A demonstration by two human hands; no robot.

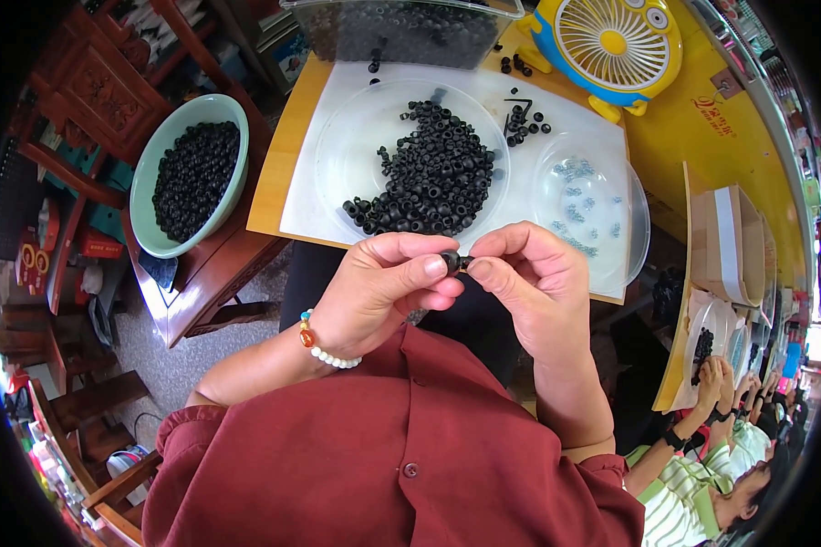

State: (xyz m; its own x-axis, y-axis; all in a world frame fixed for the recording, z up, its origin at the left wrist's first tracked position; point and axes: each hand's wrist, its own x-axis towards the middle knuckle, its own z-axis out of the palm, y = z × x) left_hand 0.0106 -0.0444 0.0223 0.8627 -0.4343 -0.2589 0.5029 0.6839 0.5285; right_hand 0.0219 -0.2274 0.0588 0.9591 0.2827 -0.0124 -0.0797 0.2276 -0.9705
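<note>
Both my hands meet in front of my chest, above the near edge of the table. My left hand (397, 281) pinches a small round black part (451, 263) between thumb and forefinger. From the other side, the thumb and forefinger of my right hand (536, 281) close on a smaller dark piece (466, 263) that touches the round part; its exact kind is too small to tell. Just beyond lies a shallow clear dish (351, 123) with a heap of hollow black parts (438, 173). To its right, a clear dish (637, 219) holds small bluish pieces (575, 191).
A pale green bowl (239, 182) full of black parts stands on a wooden seat at left. A clear bin (410, 46) and a yellow-blue fan (611, 55) stand at the back. Loose black parts (529, 123) lie near the dishes. Other people (693, 465) work at right.
</note>
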